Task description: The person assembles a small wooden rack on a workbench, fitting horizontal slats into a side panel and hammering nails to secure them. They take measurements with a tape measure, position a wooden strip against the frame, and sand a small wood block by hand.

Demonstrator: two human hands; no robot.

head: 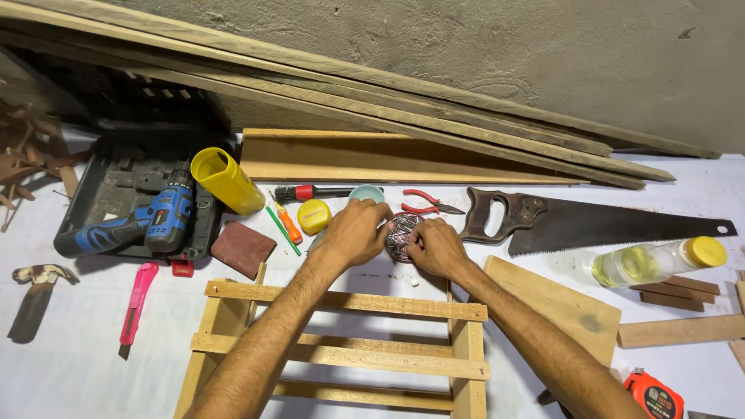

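Observation:
Both my hands meet over a small round dish of nails (402, 235) on the white table, just beyond a slatted wooden crate frame (341, 341). My left hand (353, 231) rests at the dish's left rim with fingers curled toward the nails. My right hand (436, 247) sits at its right rim, fingertips pinched into the pile. What either hand actually holds is hidden by the fingers.
A blue cordless drill (128, 225) lies in a black case at left, with a yellow tube (225, 180), pink utility knife (137, 299) and hammer (35, 291). A handsaw (582, 223), red pliers (427, 203), clear bottle (660, 260), tape measure (653, 396) and loose wood planks (555, 306) lie right.

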